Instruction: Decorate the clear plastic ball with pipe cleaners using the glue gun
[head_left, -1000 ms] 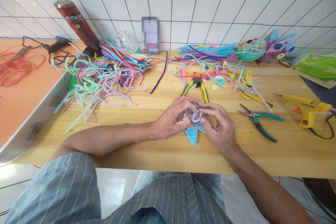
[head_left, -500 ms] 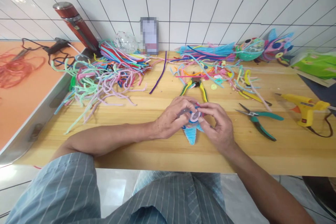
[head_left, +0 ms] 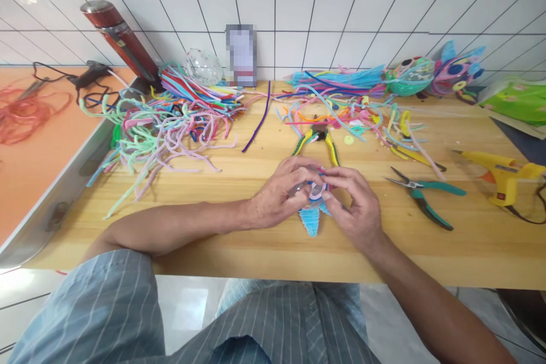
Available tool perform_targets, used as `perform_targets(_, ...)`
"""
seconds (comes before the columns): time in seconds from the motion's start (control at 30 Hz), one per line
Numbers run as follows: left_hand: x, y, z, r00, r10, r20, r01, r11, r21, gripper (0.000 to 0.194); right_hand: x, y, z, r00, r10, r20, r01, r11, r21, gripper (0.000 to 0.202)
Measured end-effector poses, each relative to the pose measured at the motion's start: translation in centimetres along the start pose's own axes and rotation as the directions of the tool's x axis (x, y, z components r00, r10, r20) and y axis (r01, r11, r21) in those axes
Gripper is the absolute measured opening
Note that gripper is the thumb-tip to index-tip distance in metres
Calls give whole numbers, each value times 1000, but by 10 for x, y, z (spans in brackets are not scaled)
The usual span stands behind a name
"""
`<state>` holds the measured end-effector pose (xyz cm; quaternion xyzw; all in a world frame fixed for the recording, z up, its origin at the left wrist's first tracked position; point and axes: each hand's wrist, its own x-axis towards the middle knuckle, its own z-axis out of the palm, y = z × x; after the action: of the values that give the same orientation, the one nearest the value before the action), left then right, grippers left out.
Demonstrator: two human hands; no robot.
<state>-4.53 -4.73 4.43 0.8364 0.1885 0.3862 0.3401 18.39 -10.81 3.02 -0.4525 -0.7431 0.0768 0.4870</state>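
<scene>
Near the table's front, a small round craft piece [head_left: 316, 191] with a white and blue ring and light blue fuzzy fins [head_left: 310, 221] sits between my two hands. My left hand [head_left: 279, 190] wraps round its left side, fingers bent over the top. On the other side my right hand [head_left: 354, 200] pinches the ring's edge between thumb and fingers. Part of the piece is hidden under the fingers. Just behind the hands lie yellow and black pliers [head_left: 318, 137].
Pipe cleaners [head_left: 170, 131] are heaped at the left, beside a red flask [head_left: 121, 40]. Teal pliers [head_left: 420, 190] and a yellow glue gun [head_left: 503, 173] lie at the right. Finished-looking craft balls [head_left: 410, 77] stand against the tiled wall, right of a blurred phone [head_left: 241, 57].
The view has shifted slightly, so objects at the right appear farther right. Both hands keep nearly the same grip; the left fingers have moved a little over the ring.
</scene>
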Motion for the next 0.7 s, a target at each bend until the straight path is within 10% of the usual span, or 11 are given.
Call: perform_targets(0.7, 0, -10, 4, 996, 86, -6, -85, 992, 95, 16, 1, 1, 2, 999, 49, 8, -49, 998, 29, 21)
